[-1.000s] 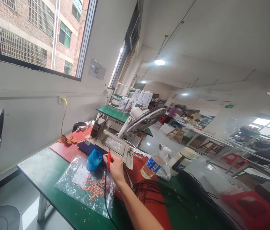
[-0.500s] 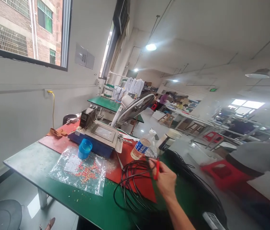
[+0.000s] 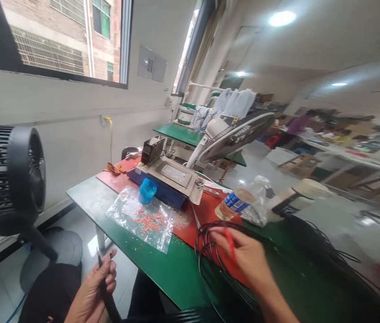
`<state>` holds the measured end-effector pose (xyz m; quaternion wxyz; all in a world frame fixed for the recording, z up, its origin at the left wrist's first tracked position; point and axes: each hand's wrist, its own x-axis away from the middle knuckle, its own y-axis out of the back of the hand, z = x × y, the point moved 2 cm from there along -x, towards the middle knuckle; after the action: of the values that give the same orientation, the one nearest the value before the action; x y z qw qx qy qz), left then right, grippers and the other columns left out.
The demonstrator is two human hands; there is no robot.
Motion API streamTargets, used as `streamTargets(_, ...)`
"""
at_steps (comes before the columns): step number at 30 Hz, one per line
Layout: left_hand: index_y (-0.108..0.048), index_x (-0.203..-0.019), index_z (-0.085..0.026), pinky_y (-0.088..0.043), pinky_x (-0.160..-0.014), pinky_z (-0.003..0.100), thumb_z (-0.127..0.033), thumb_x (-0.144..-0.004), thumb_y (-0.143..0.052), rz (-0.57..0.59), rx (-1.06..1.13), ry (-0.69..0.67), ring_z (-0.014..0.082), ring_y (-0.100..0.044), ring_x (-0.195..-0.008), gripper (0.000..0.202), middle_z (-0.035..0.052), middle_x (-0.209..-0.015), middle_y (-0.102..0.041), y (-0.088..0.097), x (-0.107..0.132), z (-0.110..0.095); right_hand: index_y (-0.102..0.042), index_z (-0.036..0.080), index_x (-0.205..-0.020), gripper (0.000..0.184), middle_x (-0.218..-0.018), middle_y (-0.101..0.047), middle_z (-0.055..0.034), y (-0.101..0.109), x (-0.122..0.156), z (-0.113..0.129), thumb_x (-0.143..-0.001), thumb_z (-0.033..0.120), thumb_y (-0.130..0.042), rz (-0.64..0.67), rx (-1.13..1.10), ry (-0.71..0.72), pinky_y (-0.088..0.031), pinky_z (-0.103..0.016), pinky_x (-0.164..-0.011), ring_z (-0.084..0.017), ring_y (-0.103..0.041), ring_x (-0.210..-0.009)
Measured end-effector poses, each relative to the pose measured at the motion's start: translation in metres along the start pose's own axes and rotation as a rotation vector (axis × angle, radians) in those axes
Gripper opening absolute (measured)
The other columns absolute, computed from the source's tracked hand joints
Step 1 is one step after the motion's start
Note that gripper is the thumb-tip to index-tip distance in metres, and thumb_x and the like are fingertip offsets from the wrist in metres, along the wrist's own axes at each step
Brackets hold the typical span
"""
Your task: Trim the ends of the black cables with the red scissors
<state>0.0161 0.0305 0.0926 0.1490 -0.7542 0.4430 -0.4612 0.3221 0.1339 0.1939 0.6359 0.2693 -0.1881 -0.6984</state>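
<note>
My left hand is at the lower left, off the table's front edge. Its fingers are closed round a black cable, whose thin end pokes up past the fingertips. On the table, my right hand reaches over a loose coil of black cable. A red-handled tool is tucked in that hand; its working end is hidden. The fingers lie against the loops, blurred, and I cannot tell whether they grip any.
Behind the coil stand a labelled bottle and a clear plastic bag. A blue cup and small red bits lie on a flat plastic bag. A blue-sided machine stands behind, beside a white fan. A black fan is at left.
The view has swung left, bringing the black fan into sight. My left hand has come into view holding a cable. My right hand has lowered onto the coil with the red-handled tool.
</note>
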Motion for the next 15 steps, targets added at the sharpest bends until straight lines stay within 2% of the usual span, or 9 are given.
streamTargets(2, -0.059, -0.093, -0.010, -0.027, -0.037, 0.013, -0.023, -0.067, -0.068, 0.004, -0.058, -0.042, 0.0007, -0.032, -0.043, 0.030, -0.0041, -0.058, -0.048, -0.012, 0.012, -0.003, -0.071, 0.018, -0.077, 0.029, -0.068, -0.064, -0.0031, -0.054, 0.008, 0.031, -0.066, 0.044, -0.062, 0.286, -0.186, 0.068, -0.042, -0.024, -0.057, -0.017, -0.056, -0.063)
streamTargets(4, -0.059, -0.088, -0.010, -0.026, -0.038, 0.014, -0.027, -0.069, -0.065, 0.037, -0.109, -0.042, 0.0012, -0.033, -0.043, 0.026, -0.0036, -0.057, -0.048, -0.020, 0.020, -0.004, -0.070, 0.016, -0.077, 0.030, -0.058, -0.058, -0.0005, -0.102, 0.018, 0.054, -0.066, 0.044, -0.063, 0.513, -0.325, 0.049, -0.038, -0.022, -0.049, -0.012, -0.049, -0.052)
streamTargets(7, -0.057, -0.078, -0.011, -0.023, -0.039, 0.016, -0.029, -0.071, -0.062, 0.094, -0.173, -0.031, 0.0017, -0.031, -0.042, 0.019, -0.0038, -0.055, -0.047, -0.026, 0.028, -0.003, -0.068, 0.015, -0.081, 0.038, -0.050, -0.049, 0.0031, -0.151, 0.030, 0.070, -0.061, 0.047, -0.067, 0.752, -0.496, -0.081, -0.029, -0.019, -0.040, -0.007, -0.038, -0.040)
streamTargets(9, -0.054, -0.074, -0.013, -0.023, -0.040, 0.017, -0.031, -0.072, -0.061, 0.104, -0.193, -0.028, 0.0021, -0.032, -0.042, 0.020, -0.0039, -0.055, -0.048, -0.026, 0.032, 0.000, -0.067, 0.014, -0.082, 0.043, -0.046, -0.046, 0.0042, -0.168, 0.037, 0.072, -0.057, 0.050, -0.069, 0.864, -0.546, -0.129, -0.026, -0.018, -0.037, -0.006, -0.035, -0.038)
streamTargets(12, -0.051, -0.071, -0.016, -0.023, -0.041, 0.020, -0.032, -0.068, -0.063, 0.138, -0.208, 0.022, 0.0039, -0.036, -0.041, 0.021, -0.0032, -0.053, -0.052, -0.026, 0.035, 0.011, -0.067, 0.015, -0.069, 0.045, -0.042, -0.045, 0.0026, -0.175, 0.044, 0.060, -0.051, 0.057, -0.068, 0.940, -0.485, -0.142, -0.026, -0.020, -0.035, -0.007, -0.033, -0.036)
streamTargets(13, -0.051, -0.070, -0.016, -0.025, -0.042, 0.021, -0.033, -0.066, -0.064, 0.172, -0.220, 0.015, 0.0047, -0.039, -0.042, 0.021, -0.0020, -0.055, -0.054, -0.026, 0.034, 0.015, -0.066, 0.016, -0.062, 0.044, -0.042, -0.048, 0.0005, -0.175, 0.044, 0.052, -0.050, 0.058, -0.067, 0.964, -0.433, -0.141, -0.029, -0.022, -0.035, -0.008, -0.036, -0.036)
streamTargets(15, -0.056, -0.063, -0.013, -0.027, -0.043, 0.025, -0.034, -0.055, -0.071, 0.154, -0.199, 0.007, 0.0068, -0.041, -0.040, 0.027, 0.0021, -0.055, -0.057, -0.022, 0.029, 0.021, -0.067, 0.019, -0.058, 0.040, -0.048, -0.055, -0.0049, -0.178, 0.039, 0.032, -0.051, 0.058, -0.067, 0.998, -0.352, -0.136, -0.036, -0.026, -0.038, -0.015, -0.048, -0.041)
